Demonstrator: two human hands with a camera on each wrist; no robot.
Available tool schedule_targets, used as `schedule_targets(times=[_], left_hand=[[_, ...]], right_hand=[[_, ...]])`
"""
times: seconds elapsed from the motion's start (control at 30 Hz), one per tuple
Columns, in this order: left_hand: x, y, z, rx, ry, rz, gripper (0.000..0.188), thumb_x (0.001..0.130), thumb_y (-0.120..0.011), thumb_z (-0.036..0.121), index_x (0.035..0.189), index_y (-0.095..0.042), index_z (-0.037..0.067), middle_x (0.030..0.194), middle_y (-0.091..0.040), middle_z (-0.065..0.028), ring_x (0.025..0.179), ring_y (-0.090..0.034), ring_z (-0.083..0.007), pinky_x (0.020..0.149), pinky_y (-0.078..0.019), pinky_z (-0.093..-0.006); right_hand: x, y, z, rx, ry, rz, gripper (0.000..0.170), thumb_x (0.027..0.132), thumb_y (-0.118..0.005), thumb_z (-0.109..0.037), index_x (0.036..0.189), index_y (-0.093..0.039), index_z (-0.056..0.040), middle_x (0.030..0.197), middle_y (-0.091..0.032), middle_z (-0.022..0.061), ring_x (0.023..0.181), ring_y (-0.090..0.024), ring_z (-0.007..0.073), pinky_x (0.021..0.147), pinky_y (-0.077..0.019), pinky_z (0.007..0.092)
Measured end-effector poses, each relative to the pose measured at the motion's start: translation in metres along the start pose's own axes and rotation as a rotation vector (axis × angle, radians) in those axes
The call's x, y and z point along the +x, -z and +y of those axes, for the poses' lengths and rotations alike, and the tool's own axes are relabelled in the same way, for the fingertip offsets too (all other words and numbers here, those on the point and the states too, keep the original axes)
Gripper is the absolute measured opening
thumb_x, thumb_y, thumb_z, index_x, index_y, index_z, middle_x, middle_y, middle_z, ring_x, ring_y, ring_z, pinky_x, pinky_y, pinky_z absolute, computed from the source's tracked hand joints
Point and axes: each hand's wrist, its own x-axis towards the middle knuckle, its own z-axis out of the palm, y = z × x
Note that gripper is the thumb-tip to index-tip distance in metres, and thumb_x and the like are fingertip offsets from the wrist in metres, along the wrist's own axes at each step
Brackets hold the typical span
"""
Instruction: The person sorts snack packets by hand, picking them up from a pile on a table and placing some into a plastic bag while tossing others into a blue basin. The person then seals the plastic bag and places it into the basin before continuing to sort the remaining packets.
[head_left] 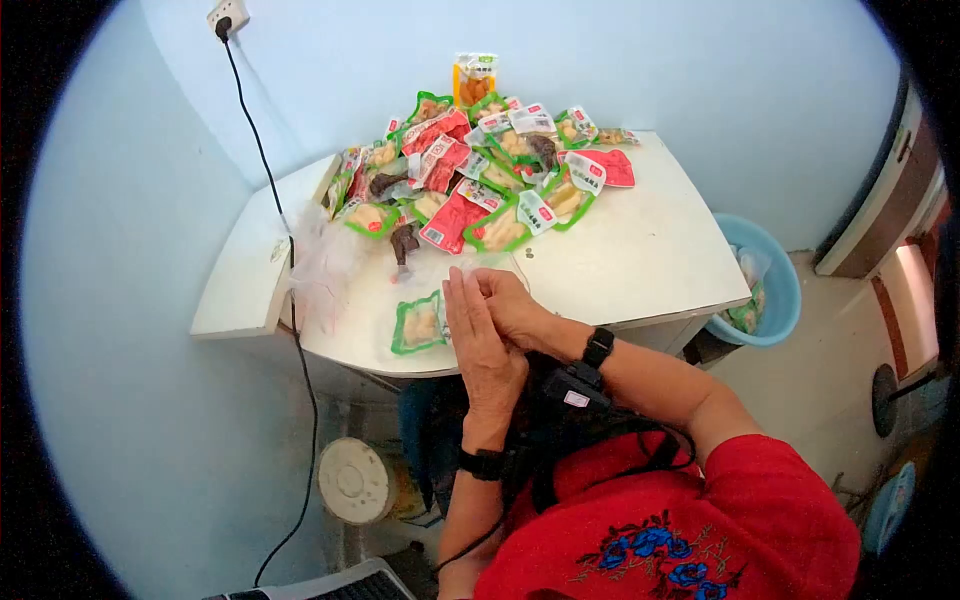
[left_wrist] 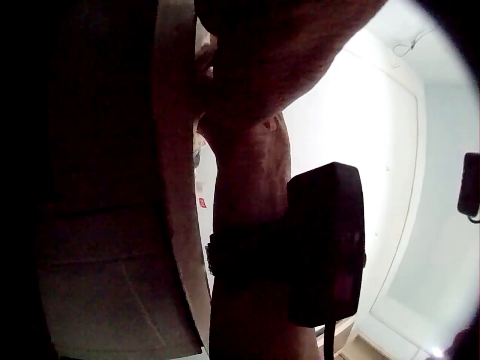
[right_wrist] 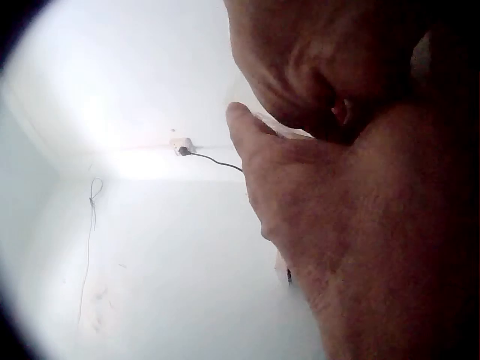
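Observation:
My left hand [head_left: 483, 345] and right hand [head_left: 520, 312] are together over the front edge of the white table [head_left: 620, 260]. The left hand's fingers point straight away from me, their back toward the head camera. Bent fingers of the right hand meet them from the right, its fingertips hidden behind the left hand. Thin clear plastic [head_left: 440, 268] shows just beyond the fingertips; I cannot tell whether the right hand pinches it. Beside the left hand lies a green-edged clear food packet [head_left: 420, 324] with pale contents. Both hands also touch in the right wrist view.
Behind the hands lies a heap of sealed food packets [head_left: 500, 170], with a yellow packet [head_left: 475, 80] upright at the back. Crumpled clear bags [head_left: 325, 260] lie at left, near a hanging black cable [head_left: 305, 370]. A blue basin [head_left: 785, 290] with packets stands at right.

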Motion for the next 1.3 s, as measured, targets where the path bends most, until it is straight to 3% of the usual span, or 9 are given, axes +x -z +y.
schedule_targets(times=[0.37, 0.5, 0.63, 0.73, 0.8, 0.9, 1.0, 1.13, 1.3], left_hand=[[0.004, -0.003, -0.006, 0.073, -0.037, 0.02, 0.085, 0.074, -0.071, 0.014, 0.144, -0.025, -0.004, 0.15, -0.026, -0.0267, 0.139, -0.024, -0.0442, 0.114, -0.0227, -0.0492], [0.003, -0.007, -0.014, 0.082, -0.012, 0.034, 0.075, 0.074, -0.059, 0.002, 0.142, -0.029, -0.005, 0.15, -0.027, -0.0266, 0.139, -0.025, -0.0439, 0.114, -0.0236, -0.0497], [-0.001, -0.01, -0.016, 0.138, -0.011, 0.006, 0.074, 0.069, -0.046, -0.008, 0.142, -0.032, -0.004, 0.149, -0.028, -0.0258, 0.139, -0.026, -0.0425, 0.114, -0.0229, -0.0497], [-0.001, -0.012, -0.015, 0.166, 0.001, 0.019, 0.068, 0.072, -0.045, -0.007, 0.139, -0.035, -0.006, 0.148, -0.031, -0.0262, 0.137, -0.029, -0.0418, 0.113, -0.0248, -0.05], [-0.001, -0.01, -0.012, 0.158, 0.019, 0.015, 0.065, 0.074, -0.046, -0.006, 0.139, -0.036, -0.007, 0.147, -0.032, -0.0263, 0.138, -0.03, -0.0413, 0.112, -0.0254, -0.049], [-0.001, -0.01, -0.013, 0.157, 0.025, 0.004, 0.066, 0.074, -0.045, -0.006, 0.139, -0.035, -0.007, 0.147, -0.032, -0.0258, 0.138, -0.029, -0.0408, 0.113, -0.0248, -0.0488], [-0.002, -0.01, -0.015, 0.144, 0.037, -0.024, 0.078, 0.066, -0.044, -0.01, 0.142, -0.031, -0.004, 0.15, -0.028, -0.0224, 0.14, -0.024, -0.0397, 0.116, -0.021, -0.0477], [0.0, -0.007, -0.012, 0.128, 0.052, -0.05, 0.078, 0.066, -0.044, -0.01, 0.143, -0.03, -0.004, 0.15, -0.028, -0.0225, 0.141, -0.024, -0.0397, 0.116, -0.0211, -0.0472], [0.002, -0.009, -0.014, 0.135, 0.05, -0.057, 0.078, 0.066, -0.044, -0.011, 0.142, -0.031, -0.004, 0.15, -0.029, -0.0231, 0.14, -0.024, -0.0408, 0.115, -0.0214, -0.047]], right_hand=[[-0.007, 0.013, -0.022, -0.336, -0.061, -0.258, 0.023, 0.091, -0.059, -0.008, 0.108, -0.062, 0.0059, 0.094, -0.065, 0.0094, 0.084, -0.057, 0.0137, 0.074, -0.0496, 0.0281], [-0.024, 0.022, -0.054, -0.518, 0.051, -0.294, 0.027, 0.087, -0.061, -0.011, 0.102, -0.065, 0.0108, 0.088, -0.07, 0.0176, 0.079, -0.065, 0.0196, 0.073, -0.054, 0.0328], [-0.02, 0.052, -0.086, -0.36, -0.068, -0.125, 0.024, 0.088, -0.06, -0.012, 0.1, -0.067, 0.0073, 0.084, -0.069, 0.0145, 0.065, -0.07, 0.0195, 0.057, -0.0581, 0.0287], [0.009, 0.089, -0.102, -0.668, 0.207, 0.179, 0.018, 0.087, -0.061, -0.012, 0.09, -0.069, 0.0045, 0.071, -0.068, 0.0098, 0.059, -0.068, 0.015, 0.049, -0.0529, 0.0278], [0.03, 0.112, -0.114, -1.11, 0.406, 0.325, 0.027, 0.085, -0.063, -0.024, 0.088, -0.07, 0.0018, 0.074, -0.068, 0.0175, 0.069, -0.068, 0.027, 0.064, -0.0531, 0.0393], [0.068, 0.143, -0.112, -1.401, 0.493, 0.472, 0.033, 0.084, -0.063, -0.03, 0.088, -0.07, 0.0025, 0.083, -0.068, 0.022, 0.078, -0.066, 0.0338, 0.068, -0.0526, 0.0431], [0.097, 0.147, -0.118, -1.713, 0.326, 0.545, 0.038, 0.083, -0.064, -0.033, 0.089, -0.069, 0.0047, 0.09, -0.067, 0.0241, 0.085, -0.066, 0.0363, 0.07, -0.053, 0.0448], [0.132, 0.171, -0.118, -1.555, 0.232, 0.621, 0.052, 0.084, -0.063, -0.045, 0.091, -0.069, 0.0058, 0.094, -0.066, 0.0266, 0.091, -0.067, 0.0377, 0.076, -0.0535, 0.0468], [0.127, 0.174, -0.155, -1.52, -0.054, 0.444, 0.061, 0.081, -0.057, -0.058, 0.095, -0.07, -0.0005, 0.098, -0.068, 0.0217, 0.09, -0.067, 0.0373, 0.076, -0.0531, 0.0449]])
